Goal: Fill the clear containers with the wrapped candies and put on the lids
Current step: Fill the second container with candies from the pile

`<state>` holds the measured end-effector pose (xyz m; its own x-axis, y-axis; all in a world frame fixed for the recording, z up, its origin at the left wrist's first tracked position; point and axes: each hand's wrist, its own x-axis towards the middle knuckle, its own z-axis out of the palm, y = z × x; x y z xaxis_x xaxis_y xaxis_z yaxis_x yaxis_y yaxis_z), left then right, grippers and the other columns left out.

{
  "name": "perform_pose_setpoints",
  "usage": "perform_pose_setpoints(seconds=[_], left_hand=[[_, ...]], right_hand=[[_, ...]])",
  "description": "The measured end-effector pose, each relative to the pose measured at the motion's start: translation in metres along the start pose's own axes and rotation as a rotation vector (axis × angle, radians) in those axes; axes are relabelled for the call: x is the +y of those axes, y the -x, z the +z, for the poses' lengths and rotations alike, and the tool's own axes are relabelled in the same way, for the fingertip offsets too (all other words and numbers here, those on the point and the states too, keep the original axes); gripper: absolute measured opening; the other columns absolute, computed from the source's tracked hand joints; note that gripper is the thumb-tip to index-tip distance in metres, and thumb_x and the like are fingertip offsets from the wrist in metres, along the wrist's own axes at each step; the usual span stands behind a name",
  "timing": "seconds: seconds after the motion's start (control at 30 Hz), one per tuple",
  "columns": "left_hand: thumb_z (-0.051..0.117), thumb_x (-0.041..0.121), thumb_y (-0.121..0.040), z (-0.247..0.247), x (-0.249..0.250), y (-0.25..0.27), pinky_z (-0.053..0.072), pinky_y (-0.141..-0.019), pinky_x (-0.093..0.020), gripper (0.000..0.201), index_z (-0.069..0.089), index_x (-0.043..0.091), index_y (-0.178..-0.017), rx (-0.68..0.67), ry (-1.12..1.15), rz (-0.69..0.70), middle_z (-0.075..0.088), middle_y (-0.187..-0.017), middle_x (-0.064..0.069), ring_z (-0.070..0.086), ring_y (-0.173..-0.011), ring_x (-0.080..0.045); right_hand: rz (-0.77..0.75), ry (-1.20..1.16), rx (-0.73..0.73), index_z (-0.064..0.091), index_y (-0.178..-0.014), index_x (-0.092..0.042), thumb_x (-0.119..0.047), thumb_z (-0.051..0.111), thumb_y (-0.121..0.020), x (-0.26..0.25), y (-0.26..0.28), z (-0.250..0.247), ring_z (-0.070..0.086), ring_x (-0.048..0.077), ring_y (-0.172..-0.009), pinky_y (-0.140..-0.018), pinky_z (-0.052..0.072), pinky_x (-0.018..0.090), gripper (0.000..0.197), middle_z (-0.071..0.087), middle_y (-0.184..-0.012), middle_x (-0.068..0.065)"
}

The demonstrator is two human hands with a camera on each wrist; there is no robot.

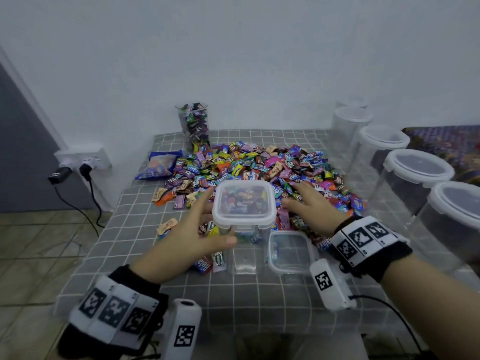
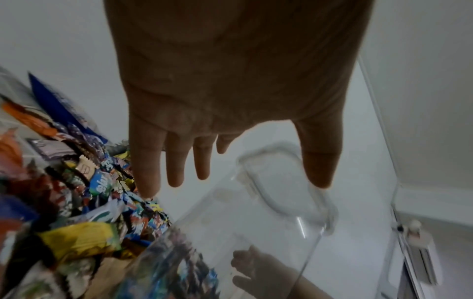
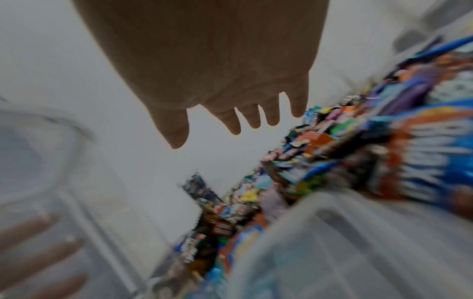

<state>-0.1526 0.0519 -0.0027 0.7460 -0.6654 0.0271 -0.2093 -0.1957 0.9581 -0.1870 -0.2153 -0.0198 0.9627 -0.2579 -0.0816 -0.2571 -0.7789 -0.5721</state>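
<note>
Both of my hands are spread, fingers straight, on either side of the tall square container (image 1: pixel 244 227) that stands near the front edge of the table (image 1: pixel 135 229), its lid (image 1: pixel 244 201) seated on top. My left hand (image 1: pixel 187 235) reaches in from the left with the thumb close against the container's near wall, below the lid; whether it actually touches the plastic I cannot tell. It grips nothing. My right hand (image 1: pixel 311 206) hovers flat just to the right of the lid, over the edge of the candy pile, also holding nothing. Through the lid I see wrapped candies inside the container.

A second square container (image 1: pixel 289 252), shorter in view, sits just beside the first on its right, touching or nearly so; I can't make out its contents.

Behind them the wrapped candies (image 1: pixel 259 165) lie in a broad heap across the middle of the table, reaching toward the back edge. At the back-left stands an open clear container (image 1: pixel 193 123) packed with candies, and a blue bag (image 1: pixel 161 165) lies at the pile's left side. Along the right edge a row of round lidded jars (image 1: pixel 415 175) stands in a line from front to back.

The right wrist view is blurred.
</note>
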Motion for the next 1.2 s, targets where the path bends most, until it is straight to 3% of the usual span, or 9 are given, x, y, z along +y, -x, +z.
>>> perform_pose_setpoints(seconds=[0.1, 0.2, 0.27, 0.4, 0.53, 0.67, 0.9, 1.13, 1.2], left_hand=[[0.07, 0.053, -0.047, -0.01, 0.009, 0.001, 0.051, -0.086, -0.025, 0.081, 0.04, 0.049, -0.122, 0.103, 0.072, -0.062, 0.053, -0.123, 0.023, 0.056, -0.11, 0.003], [0.064, 0.043, -0.072, -0.011, 0.018, -0.004, 0.053, -0.084, -0.036, 0.041, 0.059, 0.037, -0.113, 0.167, 0.023, -0.094, 0.064, -0.112, 0.016, 0.062, -0.104, -0.006], [0.056, 0.034, -0.089, -0.007, 0.023, -0.009, 0.053, -0.077, -0.038, 0.016, 0.066, 0.029, -0.1, 0.219, 0.055, -0.167, 0.069, -0.103, 0.006, 0.065, -0.097, -0.014], [0.046, 0.046, -0.093, 0.0, 0.025, -0.018, 0.046, -0.06, -0.029, 0.032, 0.062, 0.019, -0.087, 0.263, 0.047, -0.191, 0.065, -0.08, 0.001, 0.061, -0.068, -0.012], [0.053, 0.044, -0.09, -0.004, 0.024, -0.028, 0.042, -0.051, -0.025, 0.029, 0.06, 0.018, -0.08, 0.194, 0.064, -0.177, 0.059, -0.065, 0.005, 0.054, -0.056, -0.008], [0.06, 0.053, -0.07, -0.01, 0.024, -0.035, 0.037, -0.045, -0.021, 0.04, 0.064, 0.016, -0.085, 0.087, 0.151, -0.21, 0.06, -0.063, 0.004, 0.051, -0.053, -0.008], [0.057, 0.046, -0.072, -0.01, 0.018, -0.039, 0.036, -0.042, -0.017, 0.03, 0.064, 0.017, -0.078, 0.027, 0.248, -0.22, 0.058, -0.059, 0.005, 0.048, -0.05, -0.007], [0.073, 0.036, -0.068, -0.013, 0.015, -0.049, 0.037, -0.043, -0.019, 0.035, 0.06, 0.009, -0.087, 0.037, 0.294, -0.199, 0.05, -0.069, -0.005, 0.047, -0.052, -0.011], [0.073, 0.037, -0.068, -0.017, 0.015, -0.053, 0.039, -0.047, -0.022, 0.034, 0.061, 0.011, -0.086, 0.017, 0.274, -0.196, 0.055, -0.067, -0.003, 0.049, -0.054, -0.012]], right_hand=[[-0.085, -0.169, 0.14, 0.047, -0.132, -0.01, -0.039, 0.043, -0.097, -0.034, 0.016, -0.021, 0.046, 0.022, -0.123, -0.104, 0.034, 0.035, 0.046, 0.05, -0.135, 0.009], [-0.13, -0.33, 0.167, 0.059, -0.096, -0.013, -0.043, 0.038, -0.097, -0.062, 0.027, -0.034, 0.061, 0.023, -0.087, -0.089, 0.046, 0.043, 0.037, 0.066, -0.095, 0.007], [-0.148, -0.399, 0.096, 0.06, -0.098, -0.006, -0.043, 0.04, -0.096, -0.074, 0.031, -0.036, 0.061, 0.023, -0.072, -0.081, 0.049, 0.044, 0.042, 0.065, -0.08, 0.007], [-0.199, -0.212, 0.031, 0.059, -0.1, -0.014, -0.044, 0.051, -0.091, -0.082, 0.029, -0.03, 0.056, 0.018, -0.071, -0.076, 0.048, 0.039, 0.032, 0.062, -0.084, 0.006], [-0.139, -0.33, -0.019, 0.054, -0.102, -0.016, -0.043, 0.059, -0.086, -0.083, 0.027, -0.025, 0.063, 0.031, -0.071, -0.076, 0.054, 0.052, 0.031, 0.064, -0.091, 0.015], [-0.104, -0.441, -0.056, 0.052, -0.092, -0.013, -0.037, 0.063, -0.085, -0.083, 0.025, -0.026, 0.059, 0.03, -0.062, -0.07, 0.054, 0.051, 0.027, 0.064, -0.087, 0.018], [-0.106, -0.51, -0.068, 0.051, -0.083, -0.011, -0.036, 0.064, -0.085, -0.079, 0.022, -0.022, 0.053, 0.019, -0.061, -0.06, 0.049, 0.037, 0.028, 0.06, -0.077, 0.011], [-0.185, -0.281, -0.158, 0.06, -0.092, -0.005, -0.022, 0.053, -0.092, -0.092, 0.018, -0.029, 0.045, 0.003, -0.052, -0.052, 0.035, 0.017, 0.018, 0.05, -0.072, 0.003], [-0.22, -0.274, -0.205, 0.063, -0.102, -0.006, -0.02, 0.051, -0.089, -0.102, 0.013, -0.029, 0.052, 0.007, -0.065, -0.061, 0.043, 0.023, 0.023, 0.057, -0.084, 0.008]])
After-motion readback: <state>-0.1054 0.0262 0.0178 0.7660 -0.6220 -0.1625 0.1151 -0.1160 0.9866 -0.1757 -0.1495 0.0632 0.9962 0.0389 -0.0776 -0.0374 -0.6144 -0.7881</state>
